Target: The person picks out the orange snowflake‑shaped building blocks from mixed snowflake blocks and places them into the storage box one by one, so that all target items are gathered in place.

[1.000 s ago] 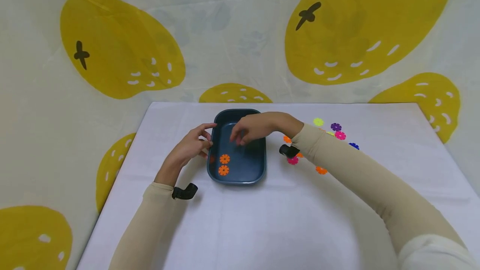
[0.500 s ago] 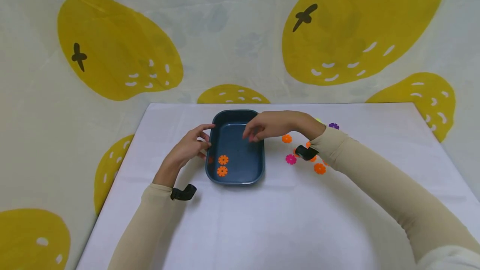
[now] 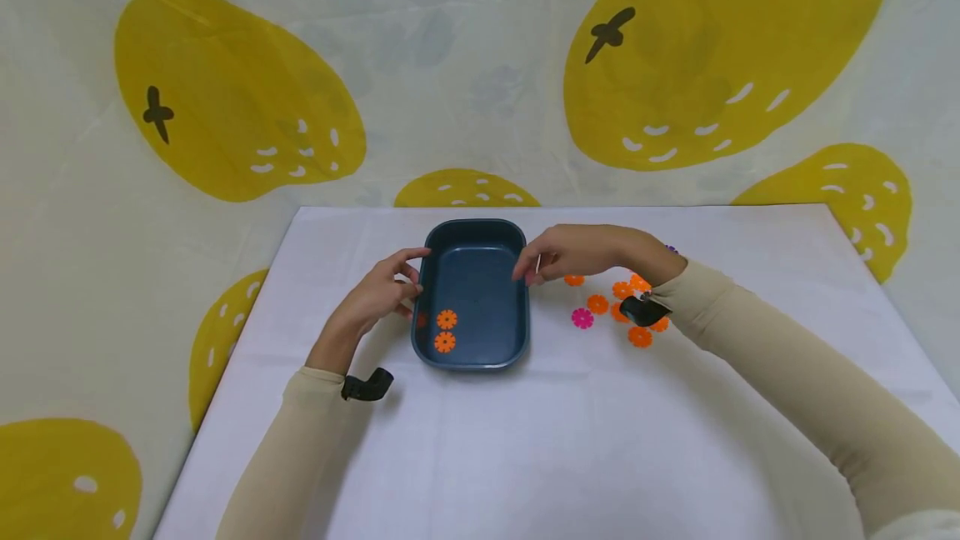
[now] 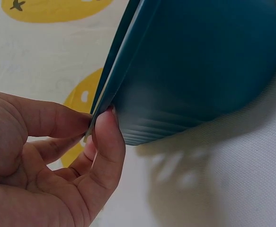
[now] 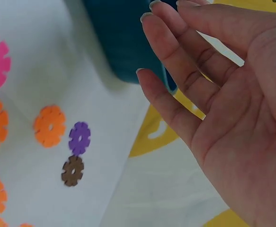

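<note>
White cloth (image 3: 525,440) over the table, backed by a pale curtain (image 3: 465,65) printed with big yellow fruit shapes.

Head view: dark blue tray (image 3: 471,232) near the middle of the table, long axis running away from the person, short ends toward and away from the body. Two orange flower discs (image 3: 446,330) lying inside near its left wall. Left hand (image 3: 378,290) at the tray's left rim, fingers curled onto the edge. Right hand (image 3: 573,252) just beside the tray's right rim, fingers loose and holding nothing. Loose discs (image 3: 622,307) scattered on the cloth to the right of the tray, mostly orange, one pink (image 3: 582,318).

Left wrist view: thumb and forefinger of the left hand (image 4: 57,156) pinching the thin rim of the tray (image 4: 199,66), remaining fingers curled behind. Tray wall filling the upper right of the view, resting on the cloth.

Right wrist view: right hand (image 5: 223,104) open-palmed, fingers nearly straight, fingertips (image 5: 147,19) close to the tray's corner (image 5: 123,42), contact unclear. Pink, orange, purple (image 5: 79,138) and brown (image 5: 73,170) discs flat on the cloth beside it.
</note>
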`<action>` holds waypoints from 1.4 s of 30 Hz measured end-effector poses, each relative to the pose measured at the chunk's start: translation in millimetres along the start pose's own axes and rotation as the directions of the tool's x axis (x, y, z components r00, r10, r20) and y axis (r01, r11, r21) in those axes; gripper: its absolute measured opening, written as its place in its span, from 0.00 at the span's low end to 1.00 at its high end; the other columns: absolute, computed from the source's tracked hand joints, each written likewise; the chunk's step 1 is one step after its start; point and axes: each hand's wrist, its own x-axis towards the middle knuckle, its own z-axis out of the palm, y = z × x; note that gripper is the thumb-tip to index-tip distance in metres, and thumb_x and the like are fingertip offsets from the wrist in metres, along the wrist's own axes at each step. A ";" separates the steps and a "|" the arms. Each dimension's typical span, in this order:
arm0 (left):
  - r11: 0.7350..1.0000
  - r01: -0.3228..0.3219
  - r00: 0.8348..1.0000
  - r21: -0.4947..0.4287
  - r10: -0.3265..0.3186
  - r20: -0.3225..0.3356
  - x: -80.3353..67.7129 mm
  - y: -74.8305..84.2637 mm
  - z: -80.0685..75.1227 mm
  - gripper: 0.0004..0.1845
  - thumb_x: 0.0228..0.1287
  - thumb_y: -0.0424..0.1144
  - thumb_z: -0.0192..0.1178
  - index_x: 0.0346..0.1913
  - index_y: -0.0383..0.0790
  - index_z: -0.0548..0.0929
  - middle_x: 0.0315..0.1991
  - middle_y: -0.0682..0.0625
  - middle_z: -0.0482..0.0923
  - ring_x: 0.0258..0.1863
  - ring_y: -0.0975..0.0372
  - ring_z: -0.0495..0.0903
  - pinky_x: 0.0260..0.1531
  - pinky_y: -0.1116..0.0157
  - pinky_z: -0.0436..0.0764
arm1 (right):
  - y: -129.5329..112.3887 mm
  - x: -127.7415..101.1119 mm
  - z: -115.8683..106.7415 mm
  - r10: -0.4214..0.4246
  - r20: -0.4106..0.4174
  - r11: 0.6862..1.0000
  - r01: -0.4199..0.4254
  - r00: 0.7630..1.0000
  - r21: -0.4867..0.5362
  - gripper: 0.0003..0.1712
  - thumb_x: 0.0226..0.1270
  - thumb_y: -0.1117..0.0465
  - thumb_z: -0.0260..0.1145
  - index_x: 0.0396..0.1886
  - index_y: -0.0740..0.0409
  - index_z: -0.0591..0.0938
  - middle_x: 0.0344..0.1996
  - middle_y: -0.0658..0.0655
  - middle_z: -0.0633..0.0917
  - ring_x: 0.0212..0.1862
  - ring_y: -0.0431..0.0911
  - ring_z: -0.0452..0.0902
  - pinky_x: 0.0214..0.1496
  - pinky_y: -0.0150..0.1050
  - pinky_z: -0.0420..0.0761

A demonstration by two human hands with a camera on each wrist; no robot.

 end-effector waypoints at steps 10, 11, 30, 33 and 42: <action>1.000 -0.006 1.000 0.002 0.006 0.008 -0.2 0.5 -0.4 0.33 0.70 0.26 0.54 0.77 0.45 0.64 0.47 0.40 0.65 0.37 0.51 0.74 0.34 0.51 0.87 | 17.0 -20.0 3.7 0.046 -0.011 0.998 -0.045 0.999 0.049 0.19 0.75 0.68 0.59 0.61 0.53 0.83 0.51 0.58 0.86 0.55 0.58 0.80 0.58 0.49 0.83; 1.000 -0.006 1.000 0.004 0.006 0.007 -0.1 0.4 -0.4 0.33 0.70 0.26 0.54 0.77 0.45 0.64 0.48 0.40 0.65 0.37 0.51 0.74 0.34 0.51 0.87 | 18.4 -21.8 4.2 0.051 -0.012 0.998 -0.050 0.999 0.047 0.19 0.75 0.68 0.59 0.61 0.54 0.83 0.51 0.59 0.86 0.55 0.58 0.80 0.58 0.47 0.83; 1.000 -0.006 1.000 -0.004 0.007 0.013 1.2 -1.7 -0.7 0.34 0.70 0.25 0.53 0.77 0.46 0.64 0.47 0.40 0.65 0.36 0.52 0.74 0.29 0.57 0.86 | 47.0 -47.7 20.8 0.154 -0.074 0.988 -0.154 0.985 0.011 0.20 0.74 0.63 0.63 0.64 0.55 0.81 0.48 0.57 0.85 0.53 0.49 0.79 0.55 0.40 0.82; 1.000 -0.008 1.000 -0.008 0.008 0.014 1.1 -1.9 -0.8 0.34 0.70 0.25 0.53 0.77 0.46 0.64 0.47 0.40 0.65 0.35 0.52 0.74 0.29 0.57 0.86 | 50.8 -50.7 22.5 0.175 -0.074 0.985 -0.174 0.982 0.017 0.21 0.74 0.66 0.61 0.65 0.58 0.80 0.46 0.58 0.85 0.53 0.50 0.79 0.54 0.42 0.83; 1.000 -0.012 1.000 -0.007 0.012 0.021 1.3 -1.4 -1.2 0.34 0.70 0.25 0.54 0.77 0.46 0.64 0.47 0.40 0.65 0.35 0.52 0.73 0.29 0.57 0.86 | 62.6 -59.0 26.9 0.231 -0.082 0.972 -0.225 0.970 0.067 0.21 0.73 0.66 0.62 0.64 0.59 0.80 0.44 0.57 0.85 0.49 0.50 0.79 0.52 0.45 0.84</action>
